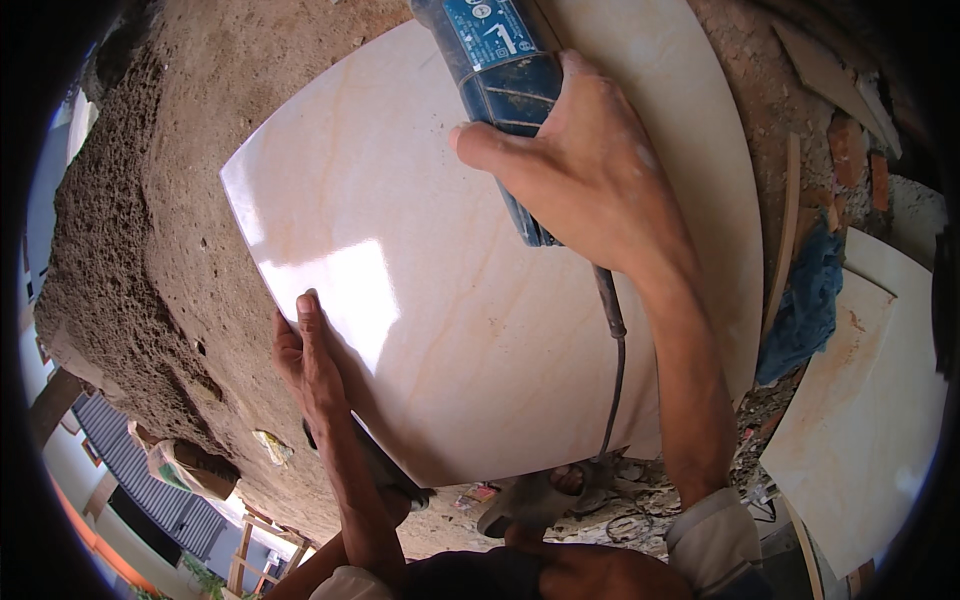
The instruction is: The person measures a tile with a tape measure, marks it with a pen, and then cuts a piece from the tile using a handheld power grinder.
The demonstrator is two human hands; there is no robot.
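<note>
A large glossy cream tile (480,360) with faint tan veins lies flat in front of me. My left hand (308,345) grips its left edge, thumb on top and fingers curled at the rim. My right hand (600,165) is wrapped around the body of a blue corded angle grinder (510,90), held over the tile's far part. The grinder's front end passes out of view at the top. Its black cord (619,370) runs back across the tile toward my feet. Another cream tile (690,130) lies along the right side, partly behind my right arm.
Sandy ground (220,90) spreads to the left, with a rough dirt bank (100,230). Cut tile pieces (850,400), a crumpled blue cloth (810,300), a wooden strip (785,230) and broken bricks (846,150) lie at the right. My sandalled foot (540,495) is by the near edge.
</note>
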